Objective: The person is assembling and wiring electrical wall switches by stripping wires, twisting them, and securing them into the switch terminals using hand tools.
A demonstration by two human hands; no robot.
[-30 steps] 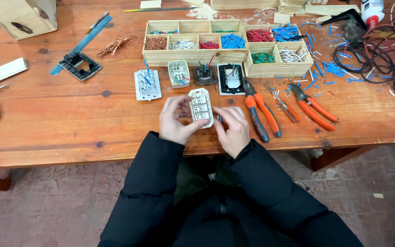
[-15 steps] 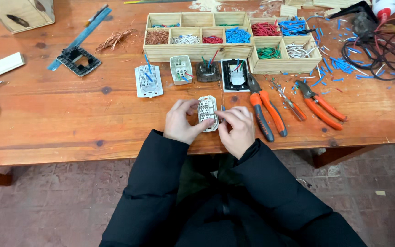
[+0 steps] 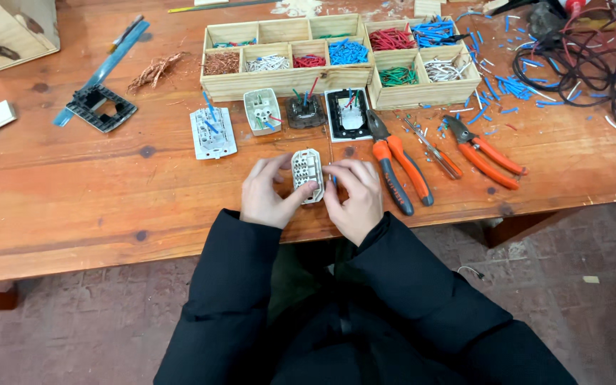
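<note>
My left hand [image 3: 269, 192] grips a small white socket module [image 3: 307, 173] from its left side, thumb across the lower front. My right hand [image 3: 354, 196] is at the module's right edge, fingertips pinched on a thin wire end there. Both hands rest on the near part of the wooden table [image 3: 73, 185]. Just beyond them lie a white socket plate [image 3: 212, 132], a second white module [image 3: 262, 110], a dark round insert [image 3: 305, 110] and a black-framed socket [image 3: 348, 114], each with short coloured wires.
Two wooden compartment trays [image 3: 286, 78] [image 3: 422, 91] hold sorted wire pieces. Orange-handled pliers [image 3: 397, 167], a thin metal tool [image 3: 433, 150] and orange cutters [image 3: 483, 151] lie to the right. Black cables [image 3: 593, 64] coil far right; a black frame [image 3: 100, 108] and copper strands [image 3: 155, 70] sit left.
The view has shifted a little. My hands have kept the white module, turning it slightly while the right fingers work at its right edge.
</note>
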